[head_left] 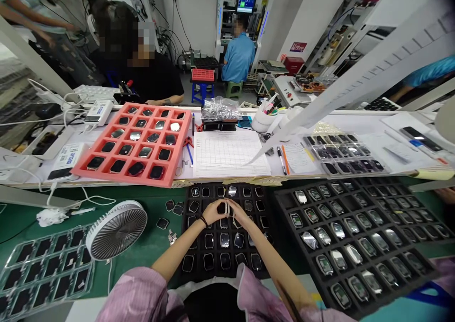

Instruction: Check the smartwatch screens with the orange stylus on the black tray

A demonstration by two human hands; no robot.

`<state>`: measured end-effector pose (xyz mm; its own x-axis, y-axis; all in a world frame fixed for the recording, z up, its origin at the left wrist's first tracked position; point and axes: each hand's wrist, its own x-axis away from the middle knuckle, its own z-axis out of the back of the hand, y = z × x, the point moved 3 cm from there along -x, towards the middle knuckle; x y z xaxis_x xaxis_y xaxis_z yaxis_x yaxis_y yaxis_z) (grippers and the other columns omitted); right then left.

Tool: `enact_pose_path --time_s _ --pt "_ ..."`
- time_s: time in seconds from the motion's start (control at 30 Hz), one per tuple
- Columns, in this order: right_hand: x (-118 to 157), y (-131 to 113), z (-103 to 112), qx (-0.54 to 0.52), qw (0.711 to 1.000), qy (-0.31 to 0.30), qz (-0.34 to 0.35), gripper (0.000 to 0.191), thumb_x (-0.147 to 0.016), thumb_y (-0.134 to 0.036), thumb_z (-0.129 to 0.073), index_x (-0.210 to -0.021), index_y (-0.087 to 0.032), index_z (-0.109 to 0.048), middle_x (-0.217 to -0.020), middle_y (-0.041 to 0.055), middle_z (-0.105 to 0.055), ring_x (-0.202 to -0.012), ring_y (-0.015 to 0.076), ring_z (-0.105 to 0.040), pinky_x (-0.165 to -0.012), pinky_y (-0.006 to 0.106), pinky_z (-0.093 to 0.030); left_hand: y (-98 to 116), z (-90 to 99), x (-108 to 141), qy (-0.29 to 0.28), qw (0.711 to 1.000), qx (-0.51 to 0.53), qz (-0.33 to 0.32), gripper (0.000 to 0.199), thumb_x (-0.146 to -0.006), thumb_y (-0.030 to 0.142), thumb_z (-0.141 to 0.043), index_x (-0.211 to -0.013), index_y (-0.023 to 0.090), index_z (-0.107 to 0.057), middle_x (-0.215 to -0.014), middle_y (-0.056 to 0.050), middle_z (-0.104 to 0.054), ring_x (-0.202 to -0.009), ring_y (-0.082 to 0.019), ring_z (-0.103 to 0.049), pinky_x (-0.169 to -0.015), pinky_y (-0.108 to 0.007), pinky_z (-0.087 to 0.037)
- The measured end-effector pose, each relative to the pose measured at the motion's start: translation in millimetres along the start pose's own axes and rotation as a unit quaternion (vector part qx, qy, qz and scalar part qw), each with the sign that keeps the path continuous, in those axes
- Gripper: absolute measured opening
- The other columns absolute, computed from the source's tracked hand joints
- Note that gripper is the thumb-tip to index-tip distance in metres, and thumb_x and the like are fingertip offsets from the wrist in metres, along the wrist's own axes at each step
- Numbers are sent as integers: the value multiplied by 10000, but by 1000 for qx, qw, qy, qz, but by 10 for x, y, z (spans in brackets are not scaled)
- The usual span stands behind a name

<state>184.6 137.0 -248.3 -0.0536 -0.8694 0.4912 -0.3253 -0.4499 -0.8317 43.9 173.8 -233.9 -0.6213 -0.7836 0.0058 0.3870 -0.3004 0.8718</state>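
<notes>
My left hand (213,212) and my right hand (237,212) meet above the middle of a black foam tray (182,270). Between their curled fingertips is a small watch case (231,211), dark with a pale rim, mostly hidden by the fingers. Both hands are closed on it. Rows of square smartwatch parts fill the tray's pockets around and below my hands, among them a shiny watch part (224,239). Several loose watch parts (162,223) lie on the green mat left of the tray.
A white fan (117,229) and a clear plastic tray (46,265) stand left. Black trays of watch parts (341,227) lie right. The shelf ahead holds a pink foam tray (130,142), a paper form (231,154) and a pen cup (262,122). Co-workers sit beyond.
</notes>
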Motion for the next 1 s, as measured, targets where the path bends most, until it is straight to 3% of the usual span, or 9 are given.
enact_pose_path --time_s 0.27,0.47,0.6,0.73,0.87,1.0 --pt "-155 32 136 90 993 39 59 516 -734 -590 -604 -1051 -187 -664 -883 83 -729 -853 282 -676 -701 392 -541 -184 -3 -33 40 996 -82 18 441 -694 181 -719 -1107 215 -568 -1108 -53 -662 -1039 -237 -628 -903 -367 -507" --pt "-262 92 239 164 974 75 138 461 -735 -534 -617 -1051 -199 -642 -935 77 -676 -863 230 -635 -773 357 -524 -353 -23 -7 41 990 -133 2 458 -723 165 -710 -1152 194 -553 -1115 -78 -641 -1051 -244 -607 -919 -397 -494" --pt "-245 169 295 206 956 111 178 437 -737 -527 -614 -1011 -187 -629 -959 95 -634 -902 226 -601 -825 354 -500 -480 125 195 48 984 -171 -5 489 -818 251 -637 -1279 202 -479 -1272 -116 -565 -1174 -267 -528 -989 -449 -431" --pt "-239 181 357 244 943 112 195 430 -777 -518 -575 -1020 -165 -608 -746 56 -651 -765 224 -640 -810 375 -491 -500 129 412 26 978 -206 -18 437 -885 359 -546 -1299 237 -477 -1392 -96 -494 -1298 -267 -417 -1038 -443 -376" --pt "-256 161 422 284 931 89 211 416 -810 -548 -519 -945 -166 -614 -644 50 -666 -704 243 -673 -739 376 -511 -425 93 626 30 972 -235 -3 380 -926 270 -449 -1301 217 -474 -1401 -94 -474 -1323 -248 -387 -1072 -441 -336" --pt "-280 175 402 327 908 97 242 469 -844 -578 -447 -1037 -168 -568 -728 55 -651 -687 224 -670 -692 368 -529 -412 232 928 38 964 -259 46 355 -883 99 -378 -1191 173 -539 -1191 -126 -577 -1124 -257 -541 -939 -446 -450"
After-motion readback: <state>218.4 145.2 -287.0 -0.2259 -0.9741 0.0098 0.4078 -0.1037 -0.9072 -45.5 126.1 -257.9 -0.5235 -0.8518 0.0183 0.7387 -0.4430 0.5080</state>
